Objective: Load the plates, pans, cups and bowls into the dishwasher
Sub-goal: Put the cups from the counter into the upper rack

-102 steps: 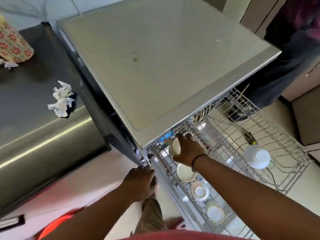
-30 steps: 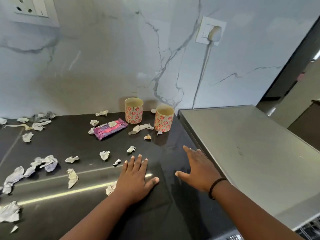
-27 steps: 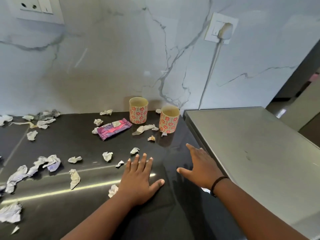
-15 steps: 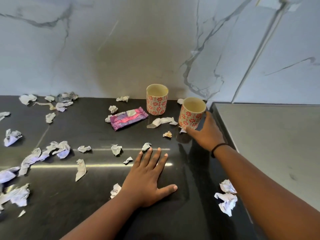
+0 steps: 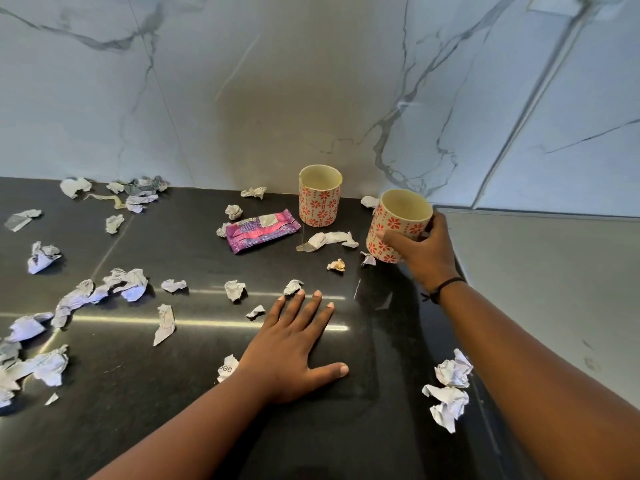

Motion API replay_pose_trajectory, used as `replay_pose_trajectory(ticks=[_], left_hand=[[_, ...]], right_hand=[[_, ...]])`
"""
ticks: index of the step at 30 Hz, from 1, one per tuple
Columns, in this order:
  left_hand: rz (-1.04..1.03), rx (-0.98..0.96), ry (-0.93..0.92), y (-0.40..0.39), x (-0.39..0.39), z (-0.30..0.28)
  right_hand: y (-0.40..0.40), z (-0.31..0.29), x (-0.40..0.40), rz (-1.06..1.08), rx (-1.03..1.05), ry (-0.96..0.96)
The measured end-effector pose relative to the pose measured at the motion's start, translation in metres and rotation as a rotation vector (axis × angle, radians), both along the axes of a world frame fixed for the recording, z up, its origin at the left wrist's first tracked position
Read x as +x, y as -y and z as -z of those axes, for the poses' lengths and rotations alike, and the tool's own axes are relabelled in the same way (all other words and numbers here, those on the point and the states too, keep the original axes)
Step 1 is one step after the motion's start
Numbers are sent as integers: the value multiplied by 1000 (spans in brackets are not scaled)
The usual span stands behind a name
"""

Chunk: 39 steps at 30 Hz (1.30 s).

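Head view: near cup point(image 5: 398, 225) is gripped by the right hand point(image 5: 427, 251), fingers wrapped round its wall, at the counter point(image 5: 194, 403) edge, tilted off the surface. Left hand point(image 5: 294, 348) is laid flat, fingers straight, holding nothing. Second cup point(image 5: 320, 195) stands upright by the wall. Lift is best made straight up, clear of paper scraps point(image 5: 448, 389). Half a second earlier, only contact at the cup's base was noted; it is now tipped further.

Glossy black stone counter point(image 5: 145, 393), veined marble wall point(image 5: 242, 81), crumpled paper scraps point(image 5: 124, 284).
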<state>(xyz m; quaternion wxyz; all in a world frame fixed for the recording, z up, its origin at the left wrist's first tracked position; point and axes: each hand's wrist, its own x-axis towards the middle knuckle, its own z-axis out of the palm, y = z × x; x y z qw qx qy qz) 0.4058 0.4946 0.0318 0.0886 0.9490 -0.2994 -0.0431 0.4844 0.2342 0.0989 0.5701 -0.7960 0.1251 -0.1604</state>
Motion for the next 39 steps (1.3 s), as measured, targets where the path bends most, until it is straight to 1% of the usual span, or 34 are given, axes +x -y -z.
replay_pose_trajectory(ticks=[3,5,7,9,11,12,13,15,16,19,21,22,24,26,28,30,32,35,37,39], left_hand=[[-9,-24,-27,0,-2,-7],[-23,-119,-53,1,-5,-19],[-77,-352,-99,9,-11,-36],[-130,-680,-227,25,-20,-60],[-86,-940,-412,45,-31,-88],[-27,-1002,-495,54,-36,-101],[47,-1007,-580,64,-43,-112],[172,-940,-735,81,-57,-124],[205,-915,-784,88,-64,-126],[265,-924,-891,112,-89,-124],[258,-960,-1030,130,-112,-123],[223,-976,-1118,138,-122,-122],[154,-968,-1336,154,-149,-121],[133,-942,-1528,171,-177,-117],[107,-896,-1641,187,-201,-112],[129,-832,-1685,204,-226,-104],[197,-767,-1720,219,-252,-95],[236,-658,-1758,251,-300,-80],[243,-569,-1763,274,-325,-69],[277,-453,-1703,301,-345,-59]], right_hand=[[-3,-23,-36,-53,94,64],[-7,-36,-66,-88,114,73],[-10,-46,-97,-117,121,61],[-13,-52,-129,-130,102,43],[-17,-56,-164,-109,78,29],[-19,-57,-180,-96,68,23],[-21,-58,-198,-73,48,17],[-24,-61,-233,-20,-22,-5],[-24,-62,-250,17,-49,-17],[-20,-67,-300,144,-78,-40],[-17,-73,-334,241,-50,-49],[-16,-75,-348,280,-8,-44],[-10,-76,-381,384,150,-13],[-4,-72,-415,500,362,30],[1,-64,-447,575,583,55],[6,-52,-480,574,744,45],[12,-43,-506,539,864,45],[32,-35,-548,531,1037,137],[50,-31,-573,595,1097,163],[75,-26,-599,716,1104,114]])
